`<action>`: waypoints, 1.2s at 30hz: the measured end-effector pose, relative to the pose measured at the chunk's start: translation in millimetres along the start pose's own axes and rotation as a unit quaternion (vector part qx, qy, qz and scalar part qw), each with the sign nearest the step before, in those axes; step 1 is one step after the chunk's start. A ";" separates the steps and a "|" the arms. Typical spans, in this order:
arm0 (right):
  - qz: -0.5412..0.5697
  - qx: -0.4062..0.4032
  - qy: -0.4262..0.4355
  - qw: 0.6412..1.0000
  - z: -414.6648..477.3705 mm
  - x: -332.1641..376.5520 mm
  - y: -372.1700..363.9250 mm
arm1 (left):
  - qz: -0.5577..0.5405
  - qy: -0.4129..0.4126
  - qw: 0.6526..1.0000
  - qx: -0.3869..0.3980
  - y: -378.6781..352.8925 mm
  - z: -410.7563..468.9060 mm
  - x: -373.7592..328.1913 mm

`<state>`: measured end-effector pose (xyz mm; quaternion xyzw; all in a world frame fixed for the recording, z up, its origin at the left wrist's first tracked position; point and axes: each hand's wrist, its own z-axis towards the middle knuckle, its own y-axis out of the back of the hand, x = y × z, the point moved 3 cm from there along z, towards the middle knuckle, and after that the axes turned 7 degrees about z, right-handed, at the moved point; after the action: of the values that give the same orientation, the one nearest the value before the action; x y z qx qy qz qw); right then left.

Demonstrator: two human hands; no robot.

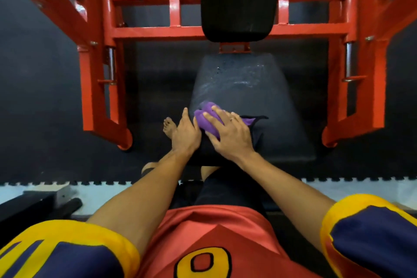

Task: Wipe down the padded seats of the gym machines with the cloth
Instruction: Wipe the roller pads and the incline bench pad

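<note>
The left hand (186, 135) is laid against the near left edge of the padded seat (252, 92), fingers straight and close together, with nothing gripped. Just beside it, the purple cloth (206, 117) is bunched on the seat's near left part, its long axis lying left to right and 1 dark-edged corner pointing right. The cloth is pressed down by the right hand (229, 134), fingers spread wide over it.

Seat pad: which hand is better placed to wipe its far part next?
Right. The right hand presses the purple cloth on the seat pad; the left hand rests at its left edge.
</note>
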<state>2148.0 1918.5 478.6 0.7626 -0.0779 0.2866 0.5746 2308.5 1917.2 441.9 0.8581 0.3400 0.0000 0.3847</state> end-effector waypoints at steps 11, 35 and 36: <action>0.012 -0.023 -0.029 0.999 56.4 8.6 -7.5 | -0.040 0.058 0.997 -0.043 5.8 -32.9 7.2; -0.147 0.255 0.239 0.925 136.0 59.5 -52.0 | -0.145 0.141 0.978 -0.057 7.0 -57.3 15.1; -0.174 0.249 0.227 0.925 149.4 53.7 -49.9 | -0.146 0.139 0.978 -0.055 7.5 -57.7 13.8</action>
<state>2266.5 1808.5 439.1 0.7973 0.2626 0.3580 0.4089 2308.4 1959.8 483.8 0.7682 0.5114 0.0815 0.3765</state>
